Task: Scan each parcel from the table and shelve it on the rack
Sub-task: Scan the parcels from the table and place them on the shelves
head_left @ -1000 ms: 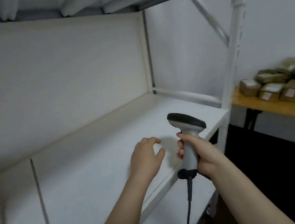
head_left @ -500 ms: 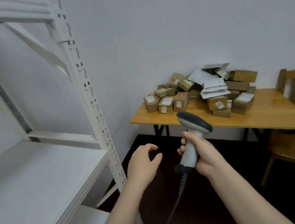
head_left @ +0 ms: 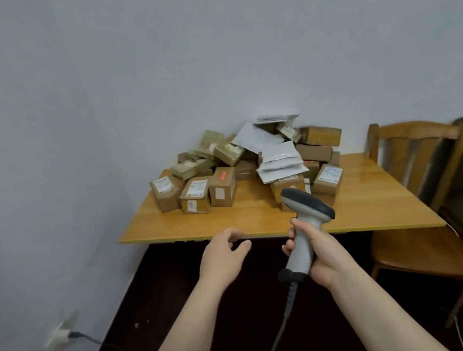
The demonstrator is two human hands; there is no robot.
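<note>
Right hand (head_left: 318,255) is wrapped around the scanner (head_left: 304,230) handle, left hand (head_left: 222,255) hangs loose holding nothing. Parcels (head_left: 249,164) piled on the wooden surface (head_left: 373,201) ahead

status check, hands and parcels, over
Right hand grips scanner; left hand empty, loosely curled. Parcels piled on table, none picked up. Nothing between hands and pile.
</note>
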